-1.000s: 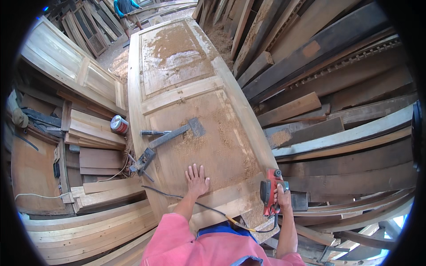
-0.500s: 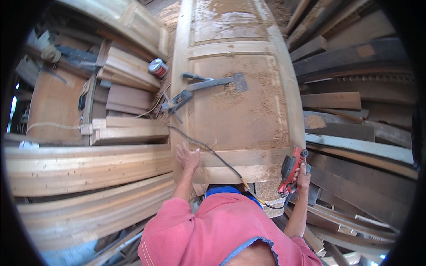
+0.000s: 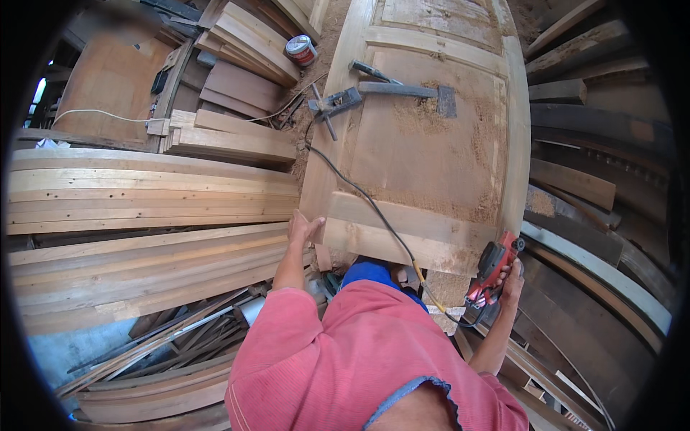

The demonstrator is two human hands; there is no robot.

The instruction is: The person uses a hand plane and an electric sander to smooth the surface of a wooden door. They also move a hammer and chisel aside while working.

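Note:
A wooden panel door (image 3: pixel 424 176) lies lengthwise before me, with wood shavings scattered over its recessed panels. My left hand (image 3: pixel 305 228) grips its near left corner, the thumb on top and the fingers at the outer edge, partly hidden. At the near right corner, my right hand (image 3: pixel 509 280) is closed round the handle of a red electric hand planer (image 3: pixel 494 267), which is tilted on its side against the door's long edge. From the planer a black power cord (image 3: pixel 374 208) with a yellow-taped stretch runs across the door's near end.
On the door lie a hammer (image 3: pixel 402 89), a dark-handled tool (image 3: pixel 370 71) and a hand plane with a crossbar (image 3: pixel 336 103). A paint can (image 3: pixel 301 50) stands beyond its left edge. Stacked boards (image 3: pixel 151 190) fill the left; dark planks (image 3: pixel 596 165) line the right.
The view has shifted, so the door sits further right and higher. My left hand has gone from lying spread on the door's surface to its corner edge. The planer stays in my right hand.

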